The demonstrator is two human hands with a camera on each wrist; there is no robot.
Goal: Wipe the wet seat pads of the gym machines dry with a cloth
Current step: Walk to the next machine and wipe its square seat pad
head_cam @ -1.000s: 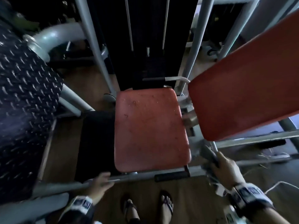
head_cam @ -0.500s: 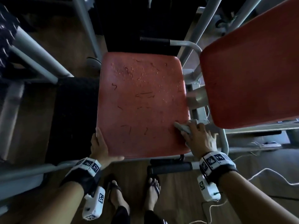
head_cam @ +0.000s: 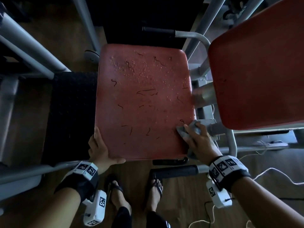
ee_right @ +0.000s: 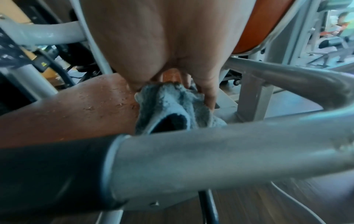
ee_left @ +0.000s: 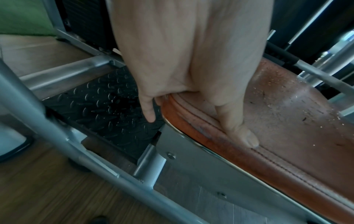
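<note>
Seat pad (head_cam: 144, 102), red vinyl with a stitched seam and rounded corners, now fills the head view, where a second ago it sat farther off. At its near left corner the left hand (head_cam: 100, 148) has come off the frame rail and grips the pad edge, thumb along the front, fingers down the side. Droplets bead thickly across the far half, with dark stray threads scattered over the cracked surface. At the near right corner the right hand (head_cam: 197, 139), half a second ago just arriving, presses a fluffy grey cloth (head_cam: 189, 129) flat, fingers spread over it. Wiping looks barely begun; most water remains.
</note>
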